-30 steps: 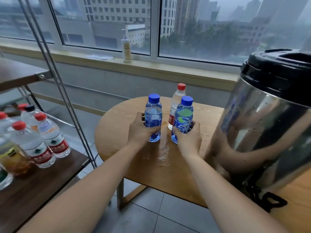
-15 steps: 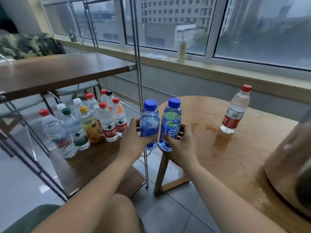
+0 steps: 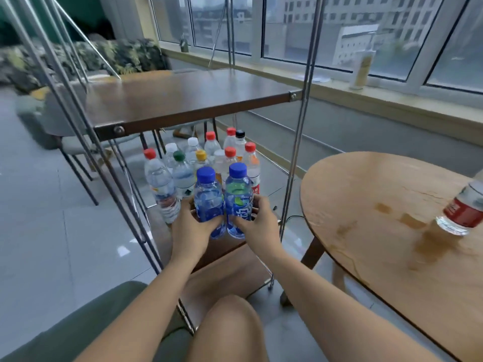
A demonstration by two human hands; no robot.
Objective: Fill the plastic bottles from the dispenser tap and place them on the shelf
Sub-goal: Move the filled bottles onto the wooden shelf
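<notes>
Flat grey daylight from wide white-framed windows (image 3: 326, 30); shadows soft. Faint glare on pale tiled floor (image 3: 122, 249). Wide-angle lens bows chrome shelf poles (image 3: 300, 126). Left edge motion-blurred. Central blue-capped plastic bottles (image 3: 209, 202) fairly sharp.

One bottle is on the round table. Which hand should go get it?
Probably the right hand: it is on the side nearer the table and its red-capped bottle. First it must set down the green-labelled bottle it grips; the left hand grips the blue-labelled bottle.
</notes>
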